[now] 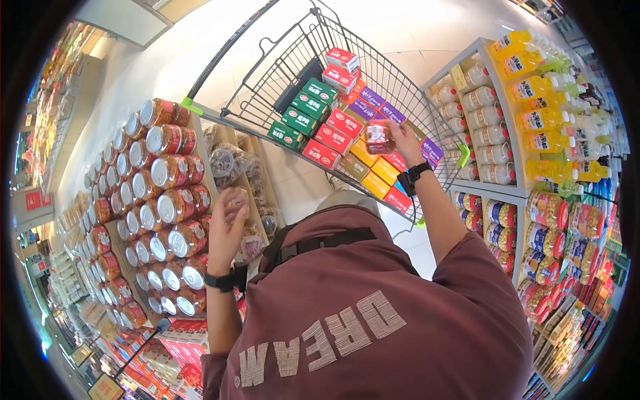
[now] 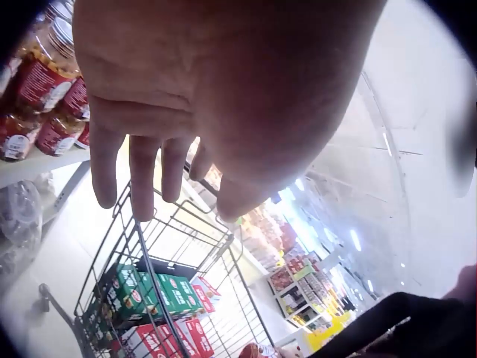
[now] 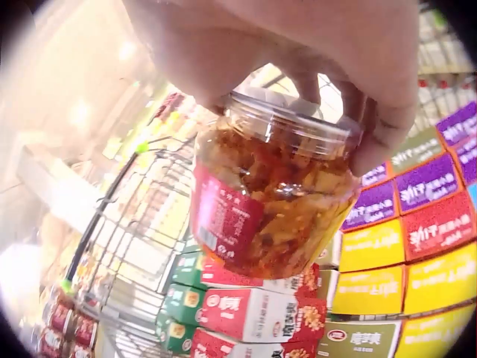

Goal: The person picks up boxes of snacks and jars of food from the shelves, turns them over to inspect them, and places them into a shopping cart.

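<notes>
Head view shows the right hand point(image 1: 407, 143) pinching a jar point(image 1: 379, 137) by its lid, with the jar up above the cart point(image 1: 298, 85). The left hand point(image 1: 230, 217) is beside the cart, its fingers loose and a bit spread, with nothing held in them. To hold the jar well, squeeze both sides of the lid evenly, since round, smooth things may slip. Keep the jar's bottom down and move it gently, so it does not bang the red boxes point(image 1: 343, 123) in the cart. Its red label point(image 3: 223, 212) has a barcode and tiny words too blurry to read. A tan box point(image 3: 358, 339) in the cart seems to say 魔芋爽. Big letters on the shirt point(image 1: 427, 280) spell DREAM.
</notes>
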{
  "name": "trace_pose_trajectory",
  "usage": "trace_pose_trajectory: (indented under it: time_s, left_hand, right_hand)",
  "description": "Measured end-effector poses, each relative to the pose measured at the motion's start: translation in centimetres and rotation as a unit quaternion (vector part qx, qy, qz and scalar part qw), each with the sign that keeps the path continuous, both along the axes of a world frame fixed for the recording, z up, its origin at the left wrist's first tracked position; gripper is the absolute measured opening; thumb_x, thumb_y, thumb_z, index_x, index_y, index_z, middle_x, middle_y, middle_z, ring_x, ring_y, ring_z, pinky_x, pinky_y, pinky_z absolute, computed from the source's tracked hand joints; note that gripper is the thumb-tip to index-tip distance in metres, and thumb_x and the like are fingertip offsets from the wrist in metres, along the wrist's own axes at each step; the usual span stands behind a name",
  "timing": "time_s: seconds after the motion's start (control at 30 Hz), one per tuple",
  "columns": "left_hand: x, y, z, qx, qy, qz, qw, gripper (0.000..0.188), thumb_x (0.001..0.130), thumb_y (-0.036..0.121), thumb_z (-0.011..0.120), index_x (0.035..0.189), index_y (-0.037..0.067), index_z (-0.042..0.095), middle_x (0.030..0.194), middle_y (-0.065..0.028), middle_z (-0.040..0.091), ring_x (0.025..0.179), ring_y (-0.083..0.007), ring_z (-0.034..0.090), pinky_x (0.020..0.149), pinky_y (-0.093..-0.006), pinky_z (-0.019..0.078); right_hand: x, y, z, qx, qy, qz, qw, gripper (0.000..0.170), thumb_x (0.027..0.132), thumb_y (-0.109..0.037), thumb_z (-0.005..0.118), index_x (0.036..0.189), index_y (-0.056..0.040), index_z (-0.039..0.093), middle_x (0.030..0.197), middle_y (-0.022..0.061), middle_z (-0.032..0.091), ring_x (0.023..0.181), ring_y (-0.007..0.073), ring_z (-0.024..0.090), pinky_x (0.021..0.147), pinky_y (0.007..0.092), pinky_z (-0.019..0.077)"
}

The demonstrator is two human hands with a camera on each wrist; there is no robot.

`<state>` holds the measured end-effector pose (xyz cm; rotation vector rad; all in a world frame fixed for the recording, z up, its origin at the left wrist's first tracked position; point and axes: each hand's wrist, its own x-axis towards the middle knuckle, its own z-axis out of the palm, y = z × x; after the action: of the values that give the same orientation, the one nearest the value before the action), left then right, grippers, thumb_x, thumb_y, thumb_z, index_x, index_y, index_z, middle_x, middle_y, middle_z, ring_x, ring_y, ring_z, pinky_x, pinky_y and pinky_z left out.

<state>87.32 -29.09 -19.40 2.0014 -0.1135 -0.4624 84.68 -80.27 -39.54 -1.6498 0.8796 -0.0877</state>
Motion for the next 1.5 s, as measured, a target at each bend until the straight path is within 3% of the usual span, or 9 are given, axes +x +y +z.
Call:
trace_pose_trajectory:
  time_s: [0.23,0.33,0.67,0.87,0.9,0.97,1.0,1.07,1.5]
  left_hand:
    - [-1.0,3.0,0.4,0.101,0.05,0.04,0.993,0.046,0.105,0.01,0.064,0.148,0.001,0.051,0.143,-0.0139,0.061,0.119,-0.0237,0.066,0.099,-0.0363,0.0557]
    - [-1.8,3.0,0.8,0.124,0.072,0.068,0.987,0.045,0.105,0.01,0.064,0.148,0.001,0.051,0.143,-0.0143,0.061,0.12,-0.0237,0.067,0.1,-0.0363,0.0557]
    - [-8.7,5.9,0.6,0.165,0.098,0.214,0.958,0.048,0.104,0.009,0.066,0.148,0.002,0.051,0.138,-0.0157,0.063,0.117,-0.0244,0.069,0.098,-0.0375,0.0584]
    - [-14.8,6.9,0.6,0.165,0.082,0.384,0.905,0.049,0.102,0.011,0.069,0.148,0.003,0.053,0.138,-0.0168,0.064,0.122,-0.027,0.066,0.101,-0.0411,0.0558]
    - [-16.1,7.7,0.6,0.184,0.05,0.394,0.899,0.05,0.101,0.011,0.07,0.147,0.003,0.054,0.138,-0.0176,0.064,0.123,-0.0283,0.065,0.101,-0.0415,0.0551]
    - [-17.1,8.6,1.3,0.247,-0.019,0.423,0.872,0.05,0.097,0.011,0.073,0.143,0.002,0.055,0.135,-0.0193,0.064,0.122,-0.031,0.064,0.1,-0.0413,0.0542]
    - [-17.9,9.3,1.4,0.28,-0.051,0.433,0.855,0.049,0.095,0.01,0.075,0.141,0.002,0.057,0.132,-0.0201,0.064,0.119,-0.0325,0.064,0.099,-0.0408,0.054]
    - [-18.1,10.5,3.5,0.37,-0.049,0.453,0.81,0.052,0.091,0.011,0.078,0.137,0.0,0.057,0.126,-0.0213,0.063,0.112,-0.0377,0.064,0.097,-0.0438,0.0533]
    - [-17.2,15.8,-4.2,0.319,-0.049,0.542,0.776,0.12,0.07,0.042,0.098,0.16,-0.003,0.033,0.151,-0.0305,0.049,0.142,-0.045,0.047,0.119,-0.0508,0.0402]
  right_hand:
    - [3.7,-7.0,-18.5,0.026,0.1,-0.173,0.98,0.092,0.087,-0.058,0.079,0.138,0.0137,0.052,0.132,0.0285,0.065,0.119,0.0354,0.068,0.094,0.0425,0.0597]
    - [9.1,-4.6,-14.6,-0.158,0.243,-0.158,0.944,0.106,0.079,-0.069,0.079,0.137,0.0148,0.051,0.134,0.0332,0.063,0.122,0.042,0.067,0.105,0.0521,0.0535]
    - [20.0,0.4,-14.9,-0.35,0.294,0.297,0.838,0.107,0.071,-0.075,0.077,0.149,-0.0052,0.054,0.147,0.0315,0.057,0.138,0.0471,0.056,0.115,0.0525,0.0452]
    - [21.6,-5.5,-24.7,-0.235,0.253,0.372,0.861,0.085,0.087,-0.065,0.066,0.147,-0.0056,0.056,0.142,0.0233,0.065,0.138,0.037,0.058,0.115,0.0417,0.047]
    - [21.3,-7.2,-27.5,0.135,0.057,0.302,0.942,0.05,0.098,-0.042,0.073,0.131,-0.0059,0.069,0.118,0.0055,0.074,0.105,0.0168,0.069,0.094,0.0366,0.0568]
    - [22.4,-9.1,-28.8,0.008,0.159,0.388,0.908,0.077,0.093,-0.057,0.069,0.145,-0.0018,0.059,0.128,0.0164,0.073,0.115,0.0286,0.071,0.097,0.0415,0.0583]
    - [22.8,-9.2,-27.3,-0.279,0.176,0.476,0.815,0.092,0.086,-0.07,0.07,0.144,0.0004,0.059,0.131,0.0245,0.071,0.117,0.04,0.071,0.099,0.0481,0.0582]
    - [23.4,-6.8,-24.1,-0.379,0.254,0.248,0.855,0.088,0.086,-0.072,0.069,0.136,0.0001,0.062,0.124,0.0308,0.071,0.116,0.0485,0.069,0.097,0.0572,0.0567]
    - [26.6,11.0,1.3,-0.15,-0.204,0.287,0.924,0.061,0.098,-0.015,0.07,0.149,0.0052,0.044,0.143,0.0207,0.055,0.125,0.0294,0.058,0.106,0.0388,0.0497]
